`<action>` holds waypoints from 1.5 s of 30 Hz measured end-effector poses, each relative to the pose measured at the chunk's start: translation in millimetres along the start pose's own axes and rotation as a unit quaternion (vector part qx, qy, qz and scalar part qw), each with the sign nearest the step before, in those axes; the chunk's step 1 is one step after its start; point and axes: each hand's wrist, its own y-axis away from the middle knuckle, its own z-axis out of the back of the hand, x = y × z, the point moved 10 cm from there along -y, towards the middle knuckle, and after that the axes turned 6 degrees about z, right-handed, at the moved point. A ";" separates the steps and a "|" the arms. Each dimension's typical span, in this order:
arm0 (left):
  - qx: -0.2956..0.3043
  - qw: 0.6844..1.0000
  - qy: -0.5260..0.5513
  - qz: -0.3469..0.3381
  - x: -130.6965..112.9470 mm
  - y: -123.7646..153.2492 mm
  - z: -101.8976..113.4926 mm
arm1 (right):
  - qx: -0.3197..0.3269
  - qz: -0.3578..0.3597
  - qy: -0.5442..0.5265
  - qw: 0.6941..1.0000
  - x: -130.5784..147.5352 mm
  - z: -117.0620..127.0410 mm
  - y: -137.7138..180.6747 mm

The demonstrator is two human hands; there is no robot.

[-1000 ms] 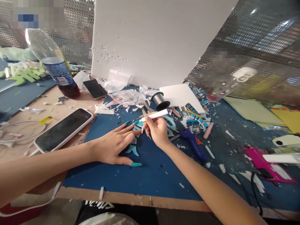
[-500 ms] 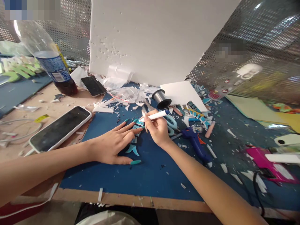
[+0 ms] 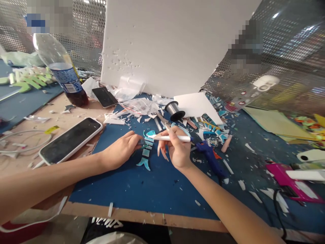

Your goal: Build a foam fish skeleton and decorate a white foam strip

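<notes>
A fish-skeleton shape in light blue and white pieces [image 3: 146, 152] lies on the blue mat [image 3: 157, 189], its head [image 3: 150, 133] at the far end and its forked tail nearest me. My right hand [image 3: 179, 149] grips a white marker pen [image 3: 169, 138] held almost level. The pen's tip points left at the fish head; whether it touches is unclear. At the left side of the ribs rests my left hand [image 3: 122, 149], fingers curled together and teal nails close to the pieces. What its fingertips hold, if anything, is hidden.
Scissors [image 3: 165, 122] and a wire spool [image 3: 175, 111] lie beyond my right hand, a blue glue gun [image 3: 210, 157] to its right. Foam scraps surround a white board piece [image 3: 198, 106]. At left are a phone [image 3: 71, 140] and a cola bottle [image 3: 68, 81].
My left hand has drawn back left from lying spread over the pieces and curled its fingers, uncovering more of the fish. The marker has tipped flatter. The view has shifted slightly.
</notes>
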 end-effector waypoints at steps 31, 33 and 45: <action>-0.065 0.994 -0.019 -0.087 -22.7 9.4 21.6 | 0.202 0.129 0.379 0.894 17.8 -36.0 12.7; -0.071 0.994 -0.016 -0.082 -21.9 10.1 22.3 | 0.195 0.120 0.383 0.895 15.6 -37.9 15.8; -0.051 0.994 0.094 0.034 4.6 4.6 16.6 | 0.181 0.161 0.482 0.842 37.6 -26.4 -3.8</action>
